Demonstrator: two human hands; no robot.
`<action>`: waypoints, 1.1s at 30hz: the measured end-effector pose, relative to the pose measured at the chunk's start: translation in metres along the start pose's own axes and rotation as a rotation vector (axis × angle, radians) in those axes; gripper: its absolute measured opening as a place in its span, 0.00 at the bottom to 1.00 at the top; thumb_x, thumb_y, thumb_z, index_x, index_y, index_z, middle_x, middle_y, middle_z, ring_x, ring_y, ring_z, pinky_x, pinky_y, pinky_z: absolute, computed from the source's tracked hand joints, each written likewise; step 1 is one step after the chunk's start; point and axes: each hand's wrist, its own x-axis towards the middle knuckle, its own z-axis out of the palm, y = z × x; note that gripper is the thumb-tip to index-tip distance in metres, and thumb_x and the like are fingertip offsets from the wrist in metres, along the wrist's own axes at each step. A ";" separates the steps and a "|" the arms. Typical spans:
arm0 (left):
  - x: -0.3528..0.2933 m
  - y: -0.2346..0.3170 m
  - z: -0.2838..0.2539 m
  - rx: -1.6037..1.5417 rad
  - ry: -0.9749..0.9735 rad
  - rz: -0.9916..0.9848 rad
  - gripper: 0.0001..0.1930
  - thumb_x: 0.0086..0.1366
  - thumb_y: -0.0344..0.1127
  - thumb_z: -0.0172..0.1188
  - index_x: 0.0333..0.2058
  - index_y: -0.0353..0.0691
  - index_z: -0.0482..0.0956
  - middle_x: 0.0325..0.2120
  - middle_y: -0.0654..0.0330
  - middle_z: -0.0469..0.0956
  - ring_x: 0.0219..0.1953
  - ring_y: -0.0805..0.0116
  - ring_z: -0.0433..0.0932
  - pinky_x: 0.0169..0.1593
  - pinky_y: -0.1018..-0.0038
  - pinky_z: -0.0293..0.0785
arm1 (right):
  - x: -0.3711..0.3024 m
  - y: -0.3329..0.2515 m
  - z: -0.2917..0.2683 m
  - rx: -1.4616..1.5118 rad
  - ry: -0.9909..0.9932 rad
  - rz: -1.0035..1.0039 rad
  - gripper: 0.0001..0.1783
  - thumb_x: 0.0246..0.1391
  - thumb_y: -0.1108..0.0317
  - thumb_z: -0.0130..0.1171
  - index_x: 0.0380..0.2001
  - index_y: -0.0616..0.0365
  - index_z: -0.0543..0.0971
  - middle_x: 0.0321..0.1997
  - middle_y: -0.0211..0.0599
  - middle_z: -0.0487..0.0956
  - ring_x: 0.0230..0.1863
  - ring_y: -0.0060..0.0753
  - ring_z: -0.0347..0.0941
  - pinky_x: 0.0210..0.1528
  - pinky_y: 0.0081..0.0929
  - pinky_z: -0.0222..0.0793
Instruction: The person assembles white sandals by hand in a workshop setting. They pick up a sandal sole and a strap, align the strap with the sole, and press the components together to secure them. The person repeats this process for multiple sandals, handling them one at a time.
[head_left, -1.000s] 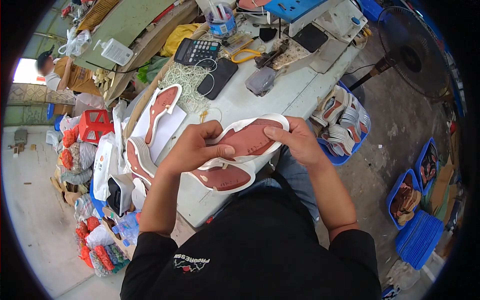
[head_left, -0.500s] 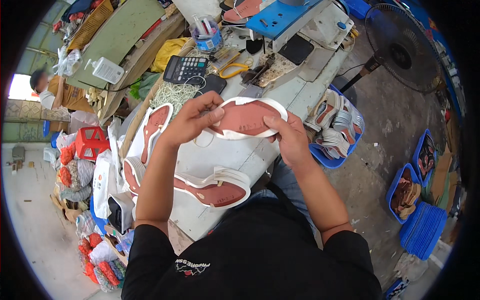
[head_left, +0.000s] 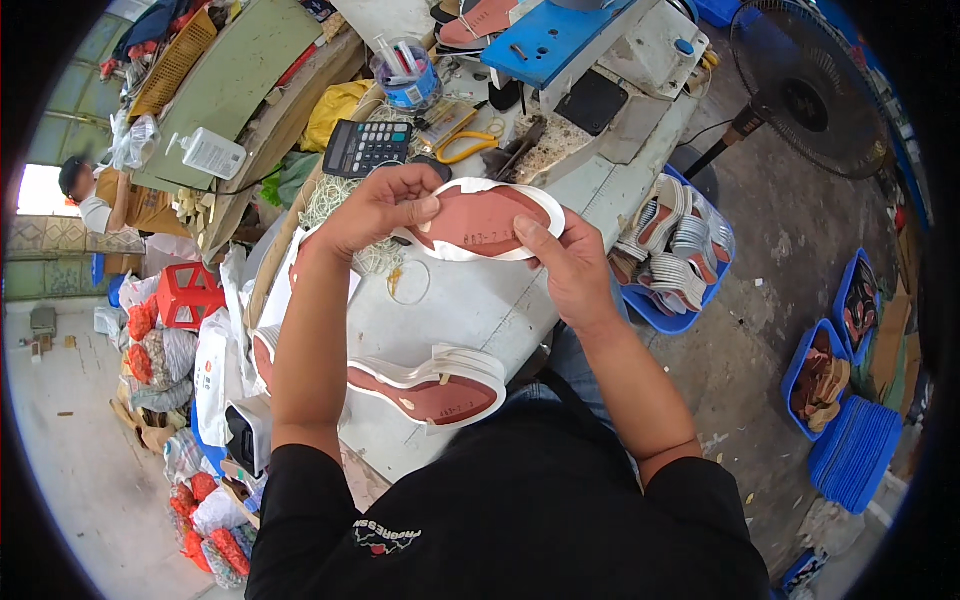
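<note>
A reddish-brown shoe insole with a white rim is held up over the table, its face toward me. My left hand pinches its left end, thumb on top and fingers behind. My right hand grips the near right edge, its thumb pressed on the brown face beside some handwritten marks. The fingers under the insole are mostly hidden. On the table below lies a stack of similar white-rimmed insoles. More of them are partly covered by my left forearm.
On the white table are a calculator, yellow-handled scissors, tangled string, a tub of pens and a blue-topped machine. A blue basket of insoles and a fan stand to the right.
Both hands have raised the insole slightly away from me and to the left. A loop of string on the table shows more fully beneath it.
</note>
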 end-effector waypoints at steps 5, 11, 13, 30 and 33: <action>-0.006 0.002 -0.013 -0.033 0.000 -0.032 0.12 0.69 0.40 0.68 0.41 0.37 0.81 0.29 0.69 0.78 0.32 0.80 0.78 0.38 0.77 0.82 | 0.017 0.017 0.009 0.045 0.059 -0.141 0.12 0.61 0.66 0.71 0.39 0.60 0.78 0.36 0.27 0.80 0.33 0.12 0.68 0.35 0.16 0.65; -0.018 0.000 -0.021 -0.019 0.098 -0.076 0.11 0.69 0.39 0.68 0.40 0.38 0.81 0.29 0.69 0.78 0.30 0.81 0.78 0.38 0.76 0.84 | 0.031 0.030 0.012 -0.233 0.185 -0.155 0.24 0.52 0.57 0.79 0.29 0.54 0.70 0.27 0.19 0.68 0.28 0.11 0.59 0.29 0.16 0.59; -0.022 -0.003 -0.020 -0.040 0.136 -0.086 0.10 0.69 0.38 0.68 0.40 0.38 0.82 0.28 0.69 0.78 0.30 0.81 0.78 0.38 0.75 0.84 | 0.034 0.031 0.017 -0.267 0.240 -0.196 0.27 0.49 0.55 0.80 0.27 0.54 0.68 0.26 0.19 0.67 0.27 0.13 0.58 0.27 0.18 0.57; -0.066 -0.036 0.065 -0.430 0.316 -0.010 0.09 0.71 0.31 0.64 0.45 0.34 0.81 0.33 0.62 0.85 0.33 0.75 0.83 0.42 0.74 0.84 | 0.038 0.030 0.021 -0.289 0.328 -0.202 0.26 0.46 0.61 0.79 0.22 0.54 0.67 0.20 0.19 0.65 0.23 0.15 0.57 0.24 0.21 0.57; -0.063 -0.030 0.096 -0.442 0.380 -0.020 0.11 0.70 0.32 0.65 0.48 0.34 0.82 0.37 0.59 0.87 0.35 0.74 0.85 0.45 0.77 0.80 | 0.039 0.028 0.018 -0.244 0.299 -0.187 0.24 0.49 0.62 0.77 0.22 0.54 0.67 0.20 0.18 0.66 0.22 0.13 0.57 0.22 0.21 0.56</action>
